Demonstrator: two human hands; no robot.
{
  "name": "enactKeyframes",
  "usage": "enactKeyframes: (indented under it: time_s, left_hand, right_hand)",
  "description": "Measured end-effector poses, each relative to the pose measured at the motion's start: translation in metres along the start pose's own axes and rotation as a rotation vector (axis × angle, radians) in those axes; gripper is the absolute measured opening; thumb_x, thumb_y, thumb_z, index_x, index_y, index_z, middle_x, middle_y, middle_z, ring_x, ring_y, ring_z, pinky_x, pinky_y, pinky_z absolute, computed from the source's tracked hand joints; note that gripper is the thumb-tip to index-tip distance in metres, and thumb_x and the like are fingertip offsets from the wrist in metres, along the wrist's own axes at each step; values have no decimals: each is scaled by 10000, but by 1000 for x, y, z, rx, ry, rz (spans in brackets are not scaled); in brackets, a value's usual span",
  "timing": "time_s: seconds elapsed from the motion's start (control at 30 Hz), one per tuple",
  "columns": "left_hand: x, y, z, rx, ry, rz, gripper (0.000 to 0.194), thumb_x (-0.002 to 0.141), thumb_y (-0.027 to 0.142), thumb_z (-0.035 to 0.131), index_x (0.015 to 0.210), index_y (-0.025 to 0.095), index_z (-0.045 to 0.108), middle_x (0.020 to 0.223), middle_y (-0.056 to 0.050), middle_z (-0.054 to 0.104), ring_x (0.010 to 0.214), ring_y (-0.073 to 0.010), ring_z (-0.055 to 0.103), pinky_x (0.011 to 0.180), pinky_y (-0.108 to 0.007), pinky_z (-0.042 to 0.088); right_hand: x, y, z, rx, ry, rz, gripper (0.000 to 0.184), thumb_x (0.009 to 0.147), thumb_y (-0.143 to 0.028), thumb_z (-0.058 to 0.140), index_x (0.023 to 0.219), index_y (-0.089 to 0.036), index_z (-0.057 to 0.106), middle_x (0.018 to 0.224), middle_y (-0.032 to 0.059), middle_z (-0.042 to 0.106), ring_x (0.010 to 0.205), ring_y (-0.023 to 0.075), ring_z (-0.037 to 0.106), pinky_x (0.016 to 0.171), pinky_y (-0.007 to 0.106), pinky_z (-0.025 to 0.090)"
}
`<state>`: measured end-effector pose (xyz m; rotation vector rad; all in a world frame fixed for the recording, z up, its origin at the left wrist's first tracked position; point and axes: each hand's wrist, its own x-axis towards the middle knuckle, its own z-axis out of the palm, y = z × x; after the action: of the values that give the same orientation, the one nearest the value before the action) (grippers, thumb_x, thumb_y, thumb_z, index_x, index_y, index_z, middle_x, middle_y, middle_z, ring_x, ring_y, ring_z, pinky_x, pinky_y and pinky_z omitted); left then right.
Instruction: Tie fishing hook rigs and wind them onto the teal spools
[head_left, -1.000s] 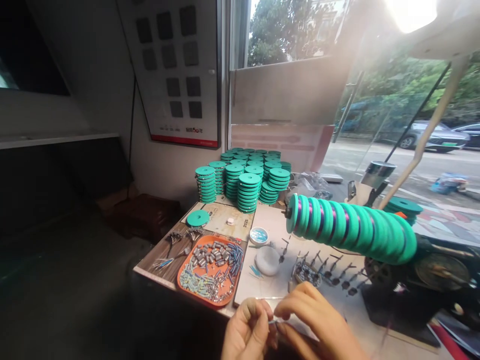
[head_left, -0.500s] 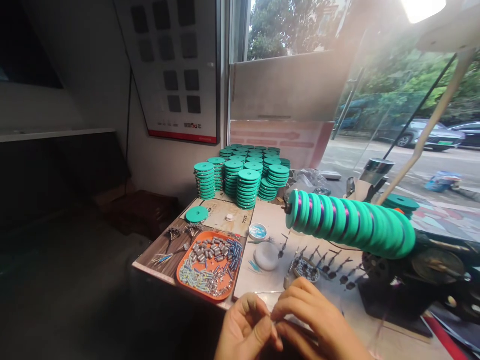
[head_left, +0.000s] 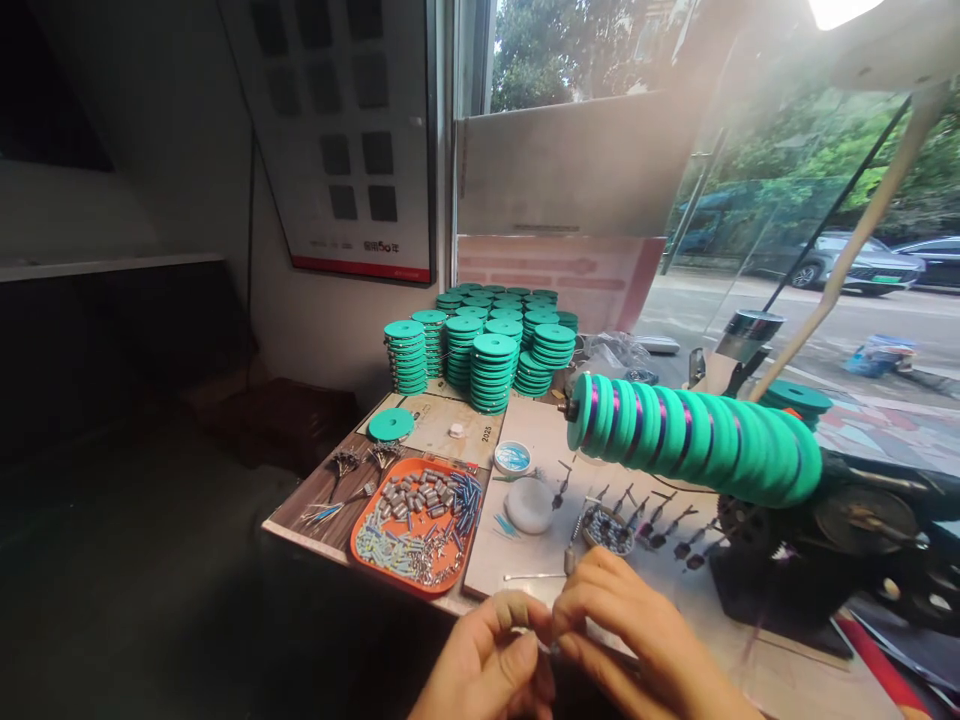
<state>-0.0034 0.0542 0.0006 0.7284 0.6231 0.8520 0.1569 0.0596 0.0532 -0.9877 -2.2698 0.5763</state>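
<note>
At the table's front edge my left hand [head_left: 495, 655] is closed, thumb pressed to the fingers around something small and pale that I cannot make out. My right hand [head_left: 619, 625] meets it from the right, its fingertips pinched together; what lies in them is hidden. Just beyond the hands lie a thin metal rod [head_left: 534, 577] and a round dish of small grey beads [head_left: 609, 530]. Several small dark pieces with stems [head_left: 652, 535] stand in a row to the right. Left of my hands is an orange tray [head_left: 358, 560] of metal weights, blue tubes and small metal parts.
Green foam spools [head_left: 495, 375] stand in stacks at the back. A machine [head_left: 832, 520] on the right carries a long row of green spools [head_left: 694, 440] wound with purple line. A round white lid [head_left: 529, 504] and a small dish [head_left: 513, 458] with blue bits lie mid-table.
My left hand has shifted slightly left and the hands are a little farther apart, fingertips still close. The whole view has shifted slightly.
</note>
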Motion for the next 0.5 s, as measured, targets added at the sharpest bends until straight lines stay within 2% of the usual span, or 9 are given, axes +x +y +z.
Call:
enactKeyframes:
  time_s: [0.1,0.27,0.37,0.5]
  left_hand:
    - [2,1,-8,214,-70,-19,402,644,497,614,769,123,540,554,22,478,486,-51,436,482,-169,338]
    - [6,7,-4,406,-52,45,456,627,572,571,649,121,514,536,28,433,476,-55,401,481,-182,335]
    - [6,9,-2,399,-48,27,454,607,560,600,652,112,542,550,16,452,482,-65,412,486,-195,340]
    - [4,6,-2,258,-36,-67,410,571,502,667,650,109,580,531,12,469,474,-65,422,486,-193,313]
  right_hand:
    - [0,3,2,-3,-2,-14,115,835,-167,432,731,-194,471,693,27,556,685,157,475,607,268,382]
    - [0,6,6,-53,34,-74,157,853,-208,395,713,-185,462,653,32,547,657,162,461,571,266,372]
    - [0,5,5,-32,17,-53,147,848,-196,395,721,-184,469,673,35,558,676,163,465,597,275,379]
    - [2,1,3,20,-4,-13,130,824,-164,410,711,-183,473,692,35,563,697,164,474,621,284,389]
